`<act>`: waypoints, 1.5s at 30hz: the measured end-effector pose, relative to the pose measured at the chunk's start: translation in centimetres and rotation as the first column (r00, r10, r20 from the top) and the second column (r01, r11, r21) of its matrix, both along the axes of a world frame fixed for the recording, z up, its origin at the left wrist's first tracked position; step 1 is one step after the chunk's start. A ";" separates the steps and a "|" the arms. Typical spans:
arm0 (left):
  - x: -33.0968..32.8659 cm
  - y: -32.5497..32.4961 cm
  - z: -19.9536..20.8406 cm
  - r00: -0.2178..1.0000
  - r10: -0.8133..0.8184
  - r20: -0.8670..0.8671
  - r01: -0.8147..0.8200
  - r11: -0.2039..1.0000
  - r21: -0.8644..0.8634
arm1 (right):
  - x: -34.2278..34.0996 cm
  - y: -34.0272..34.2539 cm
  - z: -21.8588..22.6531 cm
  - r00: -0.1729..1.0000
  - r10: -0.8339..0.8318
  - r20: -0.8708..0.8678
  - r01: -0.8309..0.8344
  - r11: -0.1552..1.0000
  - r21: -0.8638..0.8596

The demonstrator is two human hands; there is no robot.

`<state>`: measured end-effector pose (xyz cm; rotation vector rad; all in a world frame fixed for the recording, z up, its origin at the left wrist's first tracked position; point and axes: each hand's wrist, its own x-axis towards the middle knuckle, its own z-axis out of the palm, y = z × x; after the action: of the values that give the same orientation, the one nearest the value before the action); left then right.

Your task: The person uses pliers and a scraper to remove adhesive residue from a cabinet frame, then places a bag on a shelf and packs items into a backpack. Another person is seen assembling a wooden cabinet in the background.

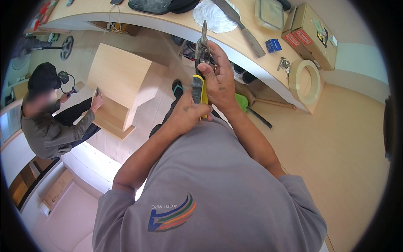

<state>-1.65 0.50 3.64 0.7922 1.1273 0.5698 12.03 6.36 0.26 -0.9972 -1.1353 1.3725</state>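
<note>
In front of my chest I hold a pair of tin snips (pixel 197 91), tip up, with yellow-and-dark handles and metal jaws. My left hand (pixel 184 112) is wrapped round the lower part of the handles. My right hand (pixel 220 82) grips the snips higher up, its thumb and fingers around the pivot near the jaws. The handle ends are partly hidden by my left fingers. Beyond the jaw tip lies the curved wooden counter (pixel 176 22).
On the counter are a white cloth (pixel 210 17), a long flat tool (pixel 247 35), a blue packet (pixel 273 45), keys (pixel 284 64), a tape roll (pixel 297 84) and a cardboard box (pixel 312 38). At left, a seated co-worker (pixel 50 126) touches a wooden cabinet (pixel 119 75). A green dustpan (pixel 242 101) lies below.
</note>
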 end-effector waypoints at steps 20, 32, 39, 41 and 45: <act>-2.0 -0.5 1.4 0.921 0.091 0.379 0.033 0.951 -0.307 | -0.9 -0.3 -0.4 0.999 -0.003 0.032 0.008 0.989 -0.146; -2.8 -1.2 0.0 0.836 0.152 0.527 0.063 0.928 -0.368 | 0.1 -0.6 -1.4 0.989 0.149 0.018 -0.136 0.937 -0.322; -2.5 -1.8 -1.2 0.844 0.184 0.503 0.004 0.937 -0.351 | -0.3 -1.2 -1.1 0.990 0.098 -0.100 -0.127 0.928 -0.350; -1.6 -2.2 -1.5 0.954 0.095 0.283 -0.011 0.959 -0.282 | -1.3 -1.4 -3.3 0.996 0.073 -0.059 -0.084 0.971 -0.223; -1.3 -2.5 -1.3 0.949 0.187 0.255 -0.111 0.952 -0.287 | -1.0 -1.4 -2.5 0.982 0.147 -0.119 -0.171 0.958 -0.232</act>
<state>-2.96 -1.99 2.37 0.3772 0.9805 0.6189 11.03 4.96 -2.25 -1.0116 -1.0070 1.7026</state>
